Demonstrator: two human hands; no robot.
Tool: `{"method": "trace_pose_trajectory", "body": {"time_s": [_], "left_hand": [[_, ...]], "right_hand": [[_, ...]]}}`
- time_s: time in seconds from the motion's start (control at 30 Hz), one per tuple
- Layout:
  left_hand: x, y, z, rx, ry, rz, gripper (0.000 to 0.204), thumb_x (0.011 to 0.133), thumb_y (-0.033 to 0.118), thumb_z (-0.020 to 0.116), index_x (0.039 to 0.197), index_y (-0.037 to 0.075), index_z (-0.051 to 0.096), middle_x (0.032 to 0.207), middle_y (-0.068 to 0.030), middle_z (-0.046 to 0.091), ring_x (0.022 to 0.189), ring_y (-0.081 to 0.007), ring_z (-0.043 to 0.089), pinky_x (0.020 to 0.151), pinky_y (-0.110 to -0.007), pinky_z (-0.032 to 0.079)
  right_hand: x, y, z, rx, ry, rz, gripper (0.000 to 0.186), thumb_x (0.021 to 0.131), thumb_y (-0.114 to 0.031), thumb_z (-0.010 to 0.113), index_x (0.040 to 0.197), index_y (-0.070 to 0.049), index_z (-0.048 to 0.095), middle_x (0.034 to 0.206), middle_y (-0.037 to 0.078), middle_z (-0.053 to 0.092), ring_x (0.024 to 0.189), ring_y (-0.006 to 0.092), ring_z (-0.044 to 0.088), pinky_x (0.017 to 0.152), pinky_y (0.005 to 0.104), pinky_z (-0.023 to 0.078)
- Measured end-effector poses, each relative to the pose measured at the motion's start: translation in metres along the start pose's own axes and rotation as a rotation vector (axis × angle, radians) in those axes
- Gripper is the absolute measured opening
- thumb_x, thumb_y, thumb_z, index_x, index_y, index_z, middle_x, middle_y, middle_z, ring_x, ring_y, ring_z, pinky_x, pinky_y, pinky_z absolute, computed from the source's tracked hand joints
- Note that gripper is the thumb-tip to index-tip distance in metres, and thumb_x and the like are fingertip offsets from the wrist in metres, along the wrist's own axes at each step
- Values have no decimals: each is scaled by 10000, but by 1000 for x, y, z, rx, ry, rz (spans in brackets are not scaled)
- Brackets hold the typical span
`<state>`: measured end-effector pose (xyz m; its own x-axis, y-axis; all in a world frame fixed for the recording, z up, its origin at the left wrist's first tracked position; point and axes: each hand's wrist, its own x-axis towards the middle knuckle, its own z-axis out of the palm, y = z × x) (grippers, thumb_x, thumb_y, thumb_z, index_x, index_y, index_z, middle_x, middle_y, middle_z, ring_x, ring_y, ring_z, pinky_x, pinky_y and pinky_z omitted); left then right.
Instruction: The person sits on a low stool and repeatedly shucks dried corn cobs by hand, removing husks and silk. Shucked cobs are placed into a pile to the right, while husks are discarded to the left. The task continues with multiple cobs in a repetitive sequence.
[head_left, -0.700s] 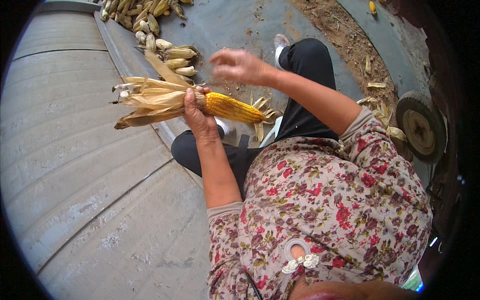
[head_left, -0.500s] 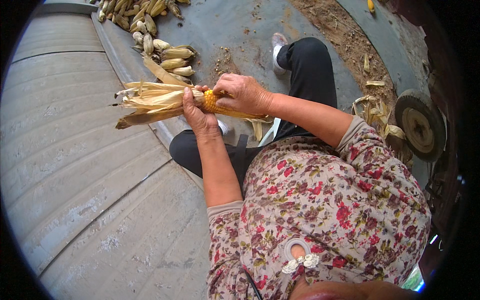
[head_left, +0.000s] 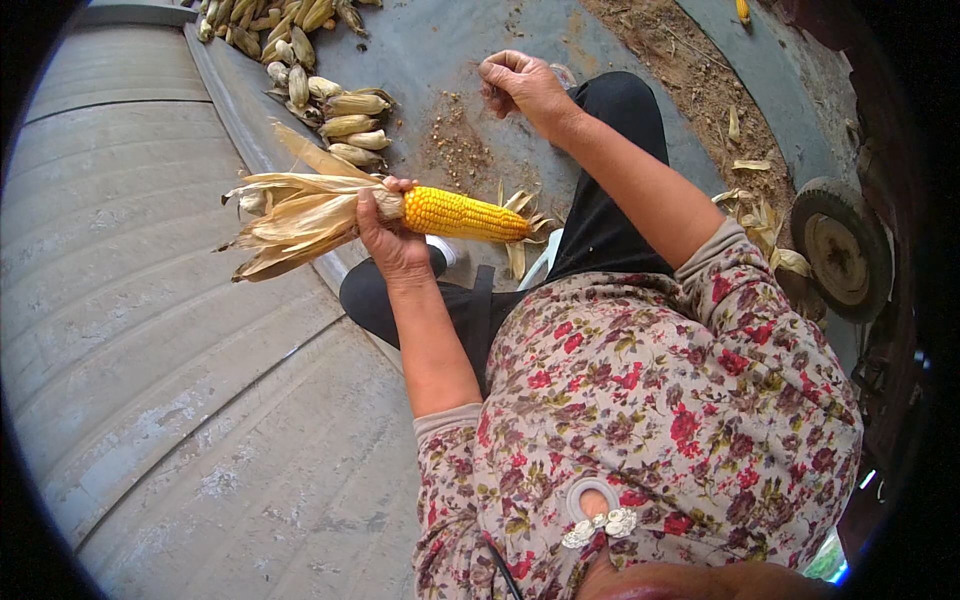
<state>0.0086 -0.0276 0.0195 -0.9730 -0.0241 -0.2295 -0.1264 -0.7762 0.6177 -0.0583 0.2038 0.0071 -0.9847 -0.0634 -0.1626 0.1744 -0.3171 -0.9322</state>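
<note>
My left hand (head_left: 393, 230) grips a corn cob (head_left: 463, 215) at the base of its pulled-back husk (head_left: 290, 215). The yellow kernels face right and the dry, pale leaves fan out to the left. My right hand (head_left: 515, 88) is raised beyond the cob, away from it, its fingers curled together; whether anything small is between them I cannot make out. Loose husk (head_left: 518, 260) lies on the ground under the cob's tip.
A heap of unhusked corn (head_left: 345, 125) lies at the upper left, beside a ribbed metal sheet (head_left: 150, 330). A wheel (head_left: 843, 245) stands at the right, near more husks (head_left: 755, 225). My bent knees frame the ground. A lone yellow cob (head_left: 742, 10) lies at the far edge.
My right hand has left the cob and risen away toward the upper middle. The cob is uncovered, still in my left hand, its husk slightly shifted.
</note>
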Motion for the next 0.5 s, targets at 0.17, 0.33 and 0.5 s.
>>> {"method": "trace_pose_trajectory", "body": {"time_s": [0.17, 0.33, 0.5], "left_hand": [[3, 7, 0, -35, -42, -7, 399, 807, 404, 625, 940, 45, 515, 781, -63, 556, 768, -198, 553, 834, -382, 437], [6, 8, -4, -57, -8, 2, 378, 831, 410, 590, 915, 48, 517, 756, -68, 559, 745, -205, 552, 824, -390, 438], [3, 16, 9, 17, 12, -33, 417, 853, 402, 550, 986, 7, 526, 827, -103, 588, 784, -235, 570, 845, -414, 451]], "right_hand": [[1, 37, -20, -1124, -202, -223, 484, 841, -407, 597, 1160, -56, 505, 1007, 125, 589, 912, 234, 586, 753, 362, 498], [-46, 32, 32, -579, -646, 51, 762, 781, -440, 657, 1351, -54, 330, 1294, 207, 447, 1207, 292, 433, 1014, 395, 352], [-73, 33, 59, -456, -639, 59, 679, 729, -375, 708, 1233, -23, 422, 1035, 127, 567, 985, 205, 539, 878, 324, 421]]}}
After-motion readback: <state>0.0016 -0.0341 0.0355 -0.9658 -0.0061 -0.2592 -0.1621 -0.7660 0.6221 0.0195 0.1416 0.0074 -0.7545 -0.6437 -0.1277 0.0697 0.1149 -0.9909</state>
